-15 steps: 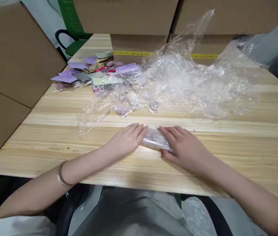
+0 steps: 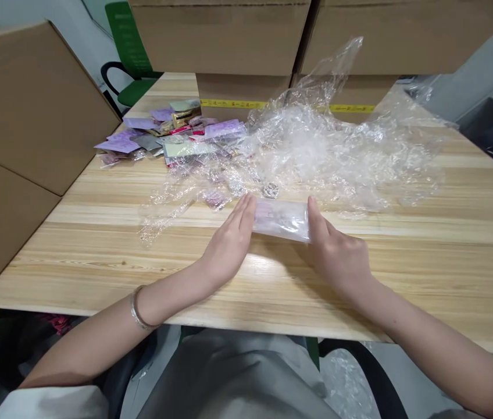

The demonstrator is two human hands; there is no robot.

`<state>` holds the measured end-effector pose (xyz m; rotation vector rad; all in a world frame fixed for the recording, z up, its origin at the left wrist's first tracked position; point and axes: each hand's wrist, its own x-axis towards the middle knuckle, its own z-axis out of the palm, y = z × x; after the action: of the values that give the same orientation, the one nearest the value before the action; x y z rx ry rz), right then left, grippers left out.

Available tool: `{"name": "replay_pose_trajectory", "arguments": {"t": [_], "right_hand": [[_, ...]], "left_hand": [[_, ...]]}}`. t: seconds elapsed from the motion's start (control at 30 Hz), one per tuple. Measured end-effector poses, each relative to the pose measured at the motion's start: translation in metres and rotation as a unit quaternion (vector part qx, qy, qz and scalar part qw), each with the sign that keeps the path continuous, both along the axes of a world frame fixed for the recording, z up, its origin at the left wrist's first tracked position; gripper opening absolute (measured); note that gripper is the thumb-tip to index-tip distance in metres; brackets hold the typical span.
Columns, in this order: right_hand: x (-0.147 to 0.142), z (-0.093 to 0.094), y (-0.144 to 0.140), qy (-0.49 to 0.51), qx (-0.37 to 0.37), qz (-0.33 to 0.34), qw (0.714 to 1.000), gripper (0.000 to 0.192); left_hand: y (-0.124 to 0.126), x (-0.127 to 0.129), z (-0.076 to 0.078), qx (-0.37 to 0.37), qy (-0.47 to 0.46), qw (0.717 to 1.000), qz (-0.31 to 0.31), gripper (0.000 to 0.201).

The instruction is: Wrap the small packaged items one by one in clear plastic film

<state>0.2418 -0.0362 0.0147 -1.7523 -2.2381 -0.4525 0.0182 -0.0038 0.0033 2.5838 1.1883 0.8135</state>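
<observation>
Between my two hands is a clear plastic packet [image 2: 282, 221], flat and folded into a rectangle, with something pale and pinkish showing through at its left part. My left hand [image 2: 231, 235] grips its left end, fingers pressed together. My right hand [image 2: 338, 247] holds the right end, the thumb side on top and the other fingers mostly hidden. The packet is tilted up a little over the wooden table [image 2: 177, 291], with a shadow under it. Just beyond it lies a heap of crumpled clear plastic film [image 2: 329, 151].
Left of the film is a pile of small purple, silver and gold packets [image 2: 118, 141]. Large cardboard boxes [image 2: 32, 110] stand at the left, and more boxes [image 2: 220, 38] at the back carry yellow tape. A green chair [image 2: 131, 52] stands behind the table.
Both hands have lifted the packet off the table and moved it slightly away from me. My hands have turned more upright, gripping its two ends, and more of its face shows.
</observation>
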Motion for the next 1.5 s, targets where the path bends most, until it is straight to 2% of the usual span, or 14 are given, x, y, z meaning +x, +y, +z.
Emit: {"name": "replay_pose_trajectory", "arguments": {"t": [0.1, 0.2, 0.3, 0.4, 0.5, 0.6, 0.7, 0.87, 0.93, 1.0, 1.07, 1.2, 1.37, 1.5], "right_hand": [[0.004, 0.0, 0.0, 0.044, 0.027, 0.006, 0.999, 0.061], [0.009, -0.002, -0.001, 0.061, 0.052, 0.016, 0.997, 0.061], [0.015, -0.005, 0.002, 0.058, 0.091, 0.042, 0.993, 0.059], [0.021, -0.008, 0.007, 0.062, 0.114, 0.09, 0.987, 0.054], [0.027, -0.009, 0.012, 0.1, 0.111, 0.129, 0.98, 0.048], [0.032, -0.008, 0.014, 0.125, 0.131, 0.158, 0.971, 0.043], [0.033, -0.008, 0.015, 0.102, 0.169, 0.148, 0.969, 0.039], [0.016, -0.013, 0.013, 0.12, 0.156, 0.064, 0.978, 0.044], [0.006, -0.013, 0.011, 0.157, 0.097, 0.047, 0.982, 0.054], [0.0, -0.008, 0.009, 0.216, 0.001, 0.072, 0.974, 0.067], [-0.001, -0.001, 0.008, 0.302, -0.116, 0.116, 0.939, 0.07], [0.009, 0.008, 0.009, 0.483, -0.264, 0.132, 0.824, 0.041], [0.016, 0.005, 0.015, 0.587, -0.351, 0.133, 0.717, 0.037], [0.016, 0.005, 0.016, 0.62, -0.393, 0.112, 0.67, 0.04]], "left_hand": [[-0.004, 0.011, -0.001, -0.081, -0.15, 0.985, 0.029, 0.072], [-0.008, 0.025, -0.001, -0.195, -0.268, 0.942, 0.059, 0.067], [-0.01, 0.033, 0.003, -0.333, -0.355, 0.872, 0.057, 0.072], [-0.011, 0.036, 0.01, -0.451, -0.443, 0.774, 0.015, 0.07], [-0.011, 0.037, 0.017, -0.499, -0.502, 0.706, -0.023, 0.046], [-0.008, 0.036, 0.018, -0.513, -0.532, 0.673, -0.029, 0.033], [-0.007, 0.037, 0.017, -0.533, -0.551, 0.642, -0.016, 0.029], [-0.016, 0.042, 0.017, -0.523, -0.566, 0.637, 0.016, 0.03], [-0.019, 0.042, 0.016, -0.5, -0.573, 0.649, 0.031, 0.028], [-0.019, 0.04, 0.015, -0.479, -0.564, 0.671, 0.046, 0.028], [-0.017, 0.037, 0.014, -0.468, -0.541, 0.697, 0.055, 0.028], [-0.01, 0.032, 0.012, -0.477, -0.498, 0.723, 0.043, 0.027], [-0.005, 0.028, 0.008, -0.527, -0.48, 0.702, -0.006, 0.031], [-0.005, 0.026, 0.007, -0.541, -0.481, 0.69, -0.014, 0.028]]}}
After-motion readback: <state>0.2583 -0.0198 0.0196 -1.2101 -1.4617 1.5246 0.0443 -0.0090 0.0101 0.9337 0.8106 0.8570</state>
